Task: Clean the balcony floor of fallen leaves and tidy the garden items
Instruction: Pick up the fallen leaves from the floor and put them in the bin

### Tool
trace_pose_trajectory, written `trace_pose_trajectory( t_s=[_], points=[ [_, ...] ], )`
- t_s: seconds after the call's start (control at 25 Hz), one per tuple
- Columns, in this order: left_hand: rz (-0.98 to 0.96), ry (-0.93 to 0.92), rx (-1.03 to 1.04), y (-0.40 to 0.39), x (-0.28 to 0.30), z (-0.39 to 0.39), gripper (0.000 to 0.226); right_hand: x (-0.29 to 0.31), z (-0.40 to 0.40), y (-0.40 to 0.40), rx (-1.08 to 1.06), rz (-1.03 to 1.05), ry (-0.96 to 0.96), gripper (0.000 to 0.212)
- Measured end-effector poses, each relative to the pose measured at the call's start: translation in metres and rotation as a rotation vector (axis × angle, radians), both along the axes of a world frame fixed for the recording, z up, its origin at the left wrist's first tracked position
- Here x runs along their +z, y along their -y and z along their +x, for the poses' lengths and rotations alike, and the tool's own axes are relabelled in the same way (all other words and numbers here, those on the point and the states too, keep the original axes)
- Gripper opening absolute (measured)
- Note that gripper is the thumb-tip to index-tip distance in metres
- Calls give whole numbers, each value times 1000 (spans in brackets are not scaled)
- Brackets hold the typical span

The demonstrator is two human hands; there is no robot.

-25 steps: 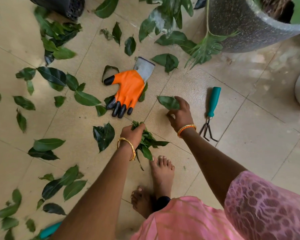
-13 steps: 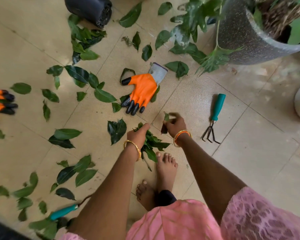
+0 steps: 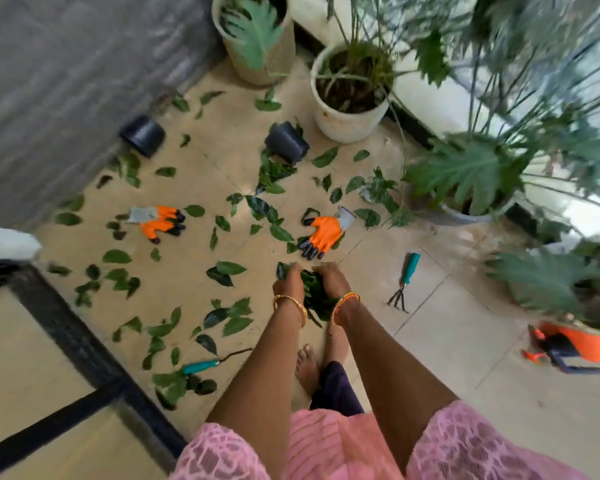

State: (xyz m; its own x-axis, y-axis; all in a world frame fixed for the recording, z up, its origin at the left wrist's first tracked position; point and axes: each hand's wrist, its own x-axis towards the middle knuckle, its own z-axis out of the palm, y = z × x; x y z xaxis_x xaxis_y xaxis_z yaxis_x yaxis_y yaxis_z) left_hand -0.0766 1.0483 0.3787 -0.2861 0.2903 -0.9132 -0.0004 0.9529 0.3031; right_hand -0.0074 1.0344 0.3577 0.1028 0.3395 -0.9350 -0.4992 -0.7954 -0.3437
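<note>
A bunch of green leaves (image 3: 313, 292) sits between my two hands above the tiled floor. My left hand (image 3: 290, 285) grips it from the left and my right hand (image 3: 331, 281) grips it from the right. Many loose leaves (image 3: 226, 271) still lie scattered over the tiles to the left and ahead. One orange and black glove (image 3: 321, 233) lies just beyond my hands; a second glove (image 3: 158, 221) lies farther left. A teal hand rake (image 3: 405, 282) lies to the right, and a teal weeder (image 3: 208, 363) lies near my left forearm.
Two black nursery pots (image 3: 286, 142) (image 3: 142, 135) lie tipped at the back. White planters (image 3: 347, 105) (image 3: 257, 46) and big leafy plants (image 3: 465, 174) crowd the back and right. An orange pot (image 3: 582, 344) with pruners (image 3: 548, 351) stands far right. A dark door track (image 3: 70, 341) crosses the left.
My right hand picked a leaf off the tiles and brought it to the bunch; both hands now hold it together. The view rose and pulled back, showing the whole balcony.
</note>
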Motion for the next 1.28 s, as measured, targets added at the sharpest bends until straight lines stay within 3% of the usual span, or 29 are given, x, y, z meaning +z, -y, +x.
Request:
trace_pose_trajectory(
  t_s=[0.16,0.36,0.48,0.56,0.72,0.92,1.16,1.28],
  points=[
    [103,77,-54,-11,92,-13,38,86,-18,1,-22,176,-172,29],
    [257,208,-21,-21,188,-30,38,192,-19,-9,160,423,-190,39],
    [271,344,149,-19,221,-39,63,234,-20,-10,223,467,-158,30],
    [311,398,271,-19,231,-46,80,249,-24,-13,260,498,-126,33],
    [424,481,500,7,285,-64,52,276,-39,-10,325,534,-94,28],
    [598,325,804,52,297,-55,35,303,-45,5,500,585,-66,32],
    [808,426,1240,117,317,-17,43,308,-23,36,665,594,-189,23],
    [870,404,1418,161,328,-1,40,296,-22,66,784,557,-221,33]
  ],
)
